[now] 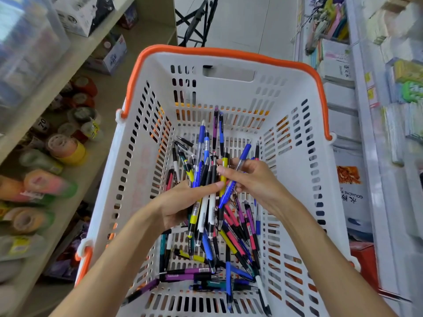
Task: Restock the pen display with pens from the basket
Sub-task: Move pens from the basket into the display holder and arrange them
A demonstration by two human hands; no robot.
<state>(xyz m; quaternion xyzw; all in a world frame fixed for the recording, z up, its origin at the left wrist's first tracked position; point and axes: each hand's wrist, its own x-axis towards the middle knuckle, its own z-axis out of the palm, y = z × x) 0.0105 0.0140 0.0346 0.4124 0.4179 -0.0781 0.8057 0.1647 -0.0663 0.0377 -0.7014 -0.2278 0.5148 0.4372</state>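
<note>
a white slotted basket (297, 179) with an orange handle (229, 52) fills the aisle between a shelf of tape rolls (66, 149) on the left and racks of stationery (402, 88) on the right. loose pens (238, 227) lie scattered over the basket's floor, thickest from the middle toward its near edge, pointing every way.

above them the left hand (180, 202) has its grip clamped on a bundle of pens (206, 191), long axes running from near edge to far edge, tips fanning up toward the far wall. the right hand (254, 177) is just beside it, fingers pinched on a blue pen (235, 177) that crosses the bundle at a slant and touches it.

the blue pen looks about to join the bundle; the left grip is nearer and already under it. the pen display itself is not in view, so which way the load must travel cannot be told. straight up out of the basket is open room; the slotted walls close in on all four sides, and the shelves stand near on either flank.
</note>
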